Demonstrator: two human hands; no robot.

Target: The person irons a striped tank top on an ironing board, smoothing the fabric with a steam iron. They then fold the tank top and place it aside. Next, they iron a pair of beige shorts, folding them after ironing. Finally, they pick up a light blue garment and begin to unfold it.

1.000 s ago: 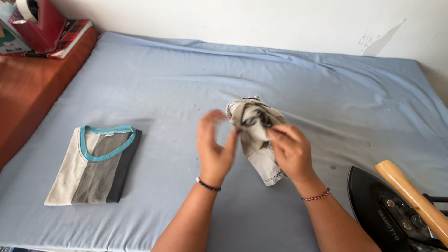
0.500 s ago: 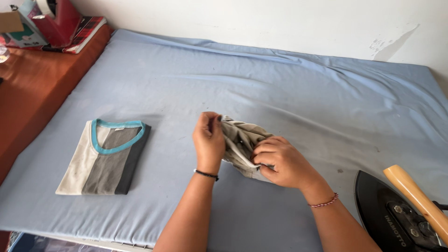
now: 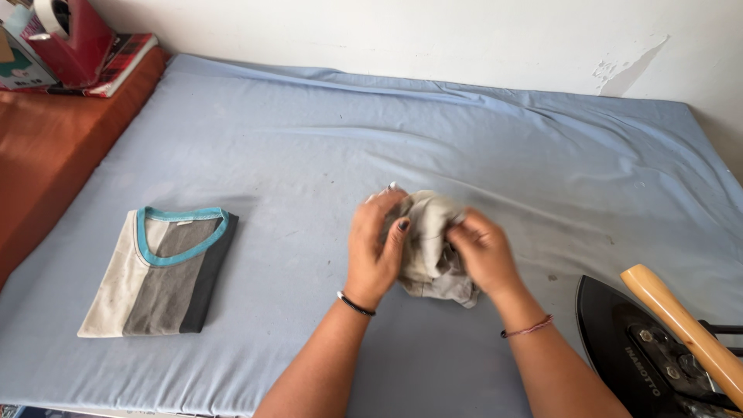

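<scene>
Left hand (image 3: 375, 246) and right hand (image 3: 481, 251) both clenched on bunched grey cloth (image 3: 430, 249) between them over blue sheet (image 3: 495, 139), folded grey tee with teal collar (image 3: 159, 271) well left of grip, black iron with wooden handle (image 3: 658, 340) right of it

Box: we see a small teal and white carton (image 3: 19, 66) at the far left corner, cut off by the picture's edge.
Flat packet: a red printed one (image 3: 116, 66) lies beside it, under a red tape dispenser (image 3: 73, 39).
Screens, signs: we see none.
</scene>
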